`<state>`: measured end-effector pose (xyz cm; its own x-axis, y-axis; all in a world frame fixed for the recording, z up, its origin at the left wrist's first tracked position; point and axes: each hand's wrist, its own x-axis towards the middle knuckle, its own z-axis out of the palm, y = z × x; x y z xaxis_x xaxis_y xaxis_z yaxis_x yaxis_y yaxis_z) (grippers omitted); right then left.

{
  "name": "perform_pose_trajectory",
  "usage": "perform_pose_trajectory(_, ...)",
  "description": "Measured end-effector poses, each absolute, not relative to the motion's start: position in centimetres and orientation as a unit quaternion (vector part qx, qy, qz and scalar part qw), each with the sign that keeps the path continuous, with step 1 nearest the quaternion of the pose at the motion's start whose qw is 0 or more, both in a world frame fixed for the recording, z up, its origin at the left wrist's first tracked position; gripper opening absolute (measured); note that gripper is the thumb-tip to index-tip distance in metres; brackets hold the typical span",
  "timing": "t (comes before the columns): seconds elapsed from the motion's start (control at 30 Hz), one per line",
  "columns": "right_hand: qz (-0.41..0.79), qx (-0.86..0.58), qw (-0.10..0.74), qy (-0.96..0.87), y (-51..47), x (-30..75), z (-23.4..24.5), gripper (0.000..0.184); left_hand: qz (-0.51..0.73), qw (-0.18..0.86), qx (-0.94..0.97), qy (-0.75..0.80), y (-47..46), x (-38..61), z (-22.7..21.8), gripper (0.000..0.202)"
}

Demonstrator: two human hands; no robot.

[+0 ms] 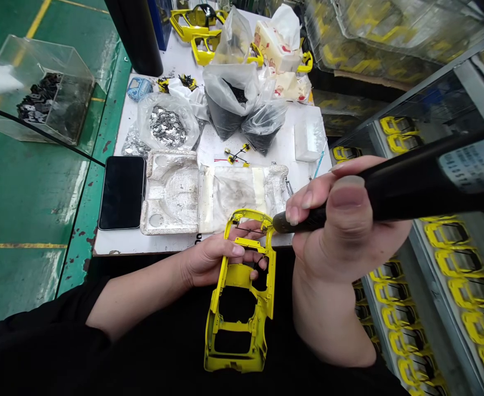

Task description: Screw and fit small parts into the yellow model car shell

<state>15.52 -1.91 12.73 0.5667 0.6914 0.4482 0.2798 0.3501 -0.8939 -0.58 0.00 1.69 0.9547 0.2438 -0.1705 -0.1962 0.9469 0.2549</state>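
My left hand [209, 257] is closed around the side of a yellow plastic toy car body shell [238, 275], thumb on top and fingers reaching through its openings. The shell is tilted in front of my black clothing, just off the table's near edge. A thin black part spans the shell's far end. In my right hand [336, 236] is a black electric screwdriver [407, 171], gripped near its nose. Its tip meets the far right corner of the shell; the bit and any screw there are hidden.
On the white table [114, 242] are a worn foam block [174, 190], a phone [122, 192], a bag of metal pieces [168, 126] and bags of small black parts [225, 110]. Racks of yellow shells [452, 236] stand right. A clear bin [75, 110] is left.
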Motion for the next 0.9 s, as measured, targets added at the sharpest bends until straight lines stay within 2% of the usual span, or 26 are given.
perform_pose_trajectory(0.33,0.137,-0.610,0.654,-0.427,-2.0,15.6,12.9,0.032,0.112,0.982,0.119,0.099,0.1,-0.5,1.7,0.066)
perform_pose_trajectory(0.53,0.164,-0.545,0.708,-0.418,-1.6,15.7,12.9,0.021,0.115,0.980,0.126,0.105,0.1,-0.5,2.0,0.062)
perform_pose_trajectory(0.7,0.167,-0.594,0.660,-0.429,-1.6,15.8,13.7,0.031,0.121,0.978,0.127,0.114,0.1,-0.6,2.1,0.067)
perform_pose_trajectory(0.9,0.211,-0.522,0.701,-0.438,-1.2,16.7,12.8,0.032,0.146,0.970,0.136,0.138,-0.5,-0.5,2.5,0.063)
